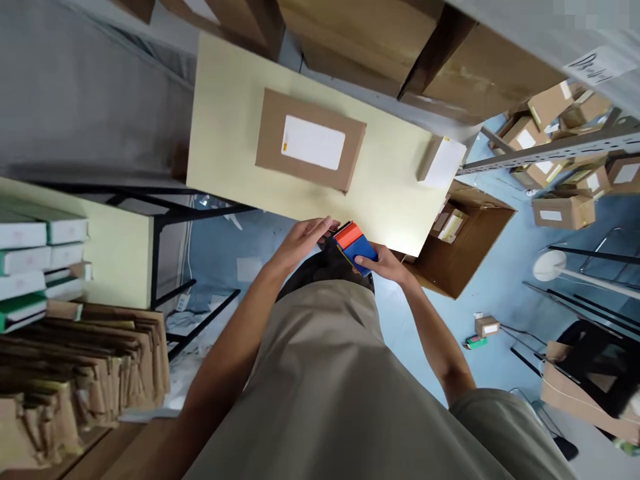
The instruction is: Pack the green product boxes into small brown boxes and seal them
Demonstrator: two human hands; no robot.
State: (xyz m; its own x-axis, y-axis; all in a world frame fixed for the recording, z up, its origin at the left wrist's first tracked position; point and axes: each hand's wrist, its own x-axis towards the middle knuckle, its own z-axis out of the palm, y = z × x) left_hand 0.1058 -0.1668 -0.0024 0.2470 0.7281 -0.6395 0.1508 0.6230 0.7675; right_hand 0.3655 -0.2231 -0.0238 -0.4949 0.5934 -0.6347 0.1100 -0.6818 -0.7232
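My right hand grips a blue-and-red tape dispenser close to my body, just below the table's front edge. A dark toothed edge runs along the dispenser's red end. Beside that end is my left hand, its fingers stretched out and apparently holding nothing; whether the fingertips touch the dispenser, I cannot tell. Beyond my hands, a flat brown cardboard box with a white label lies on the pale yellow table.
A small white box stands at the table's right end. Below it, an open carton holds packages. Folded cardboard and green-white boxes fill the left side. Large cartons line the back. More parcels lie at right.
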